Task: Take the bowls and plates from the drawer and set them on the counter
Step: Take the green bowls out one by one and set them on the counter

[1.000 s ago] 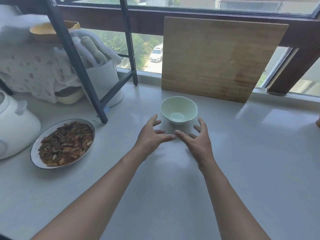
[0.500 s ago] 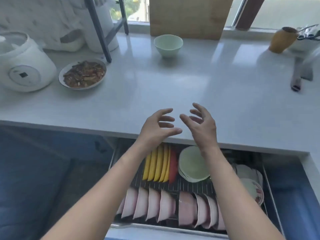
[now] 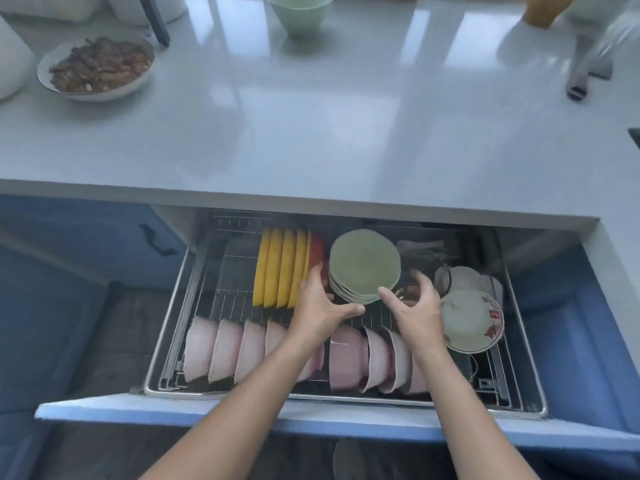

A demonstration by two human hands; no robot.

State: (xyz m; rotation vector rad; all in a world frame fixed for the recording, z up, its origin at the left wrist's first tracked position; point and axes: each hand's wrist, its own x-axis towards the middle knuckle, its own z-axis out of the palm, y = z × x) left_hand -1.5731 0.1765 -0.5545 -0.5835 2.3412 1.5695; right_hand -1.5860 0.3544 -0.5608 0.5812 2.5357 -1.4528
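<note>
The blue drawer (image 3: 242, 415) stands pulled out under the counter (image 3: 311, 133), with a wire rack inside. A stack of pale green bowls (image 3: 363, 265) lies tilted at the rack's back middle. My left hand (image 3: 320, 306) and my right hand (image 3: 415, 310) reach in on either side of the stack's lower edge, fingers spread and holding nothing. Yellow plates (image 3: 280, 268) stand on edge to the left with a red plate (image 3: 317, 251) beside them. Pink bowls (image 3: 221, 348) line the front row. One pale green bowl (image 3: 299, 8) stands on the counter at the back.
A plate of cooked food (image 3: 97, 65) sits on the counter's left, beside a white cooker (image 3: 10, 57). White bowls with a red pattern (image 3: 472, 320) fill the drawer's right side. An orange cup (image 3: 543, 8) and a dark-handled utensil (image 3: 581, 74) are at the counter's right.
Both hands let go of the green bowl on the counter, drew back and went down into the drawer. The view tilted down from the window to the open drawer.
</note>
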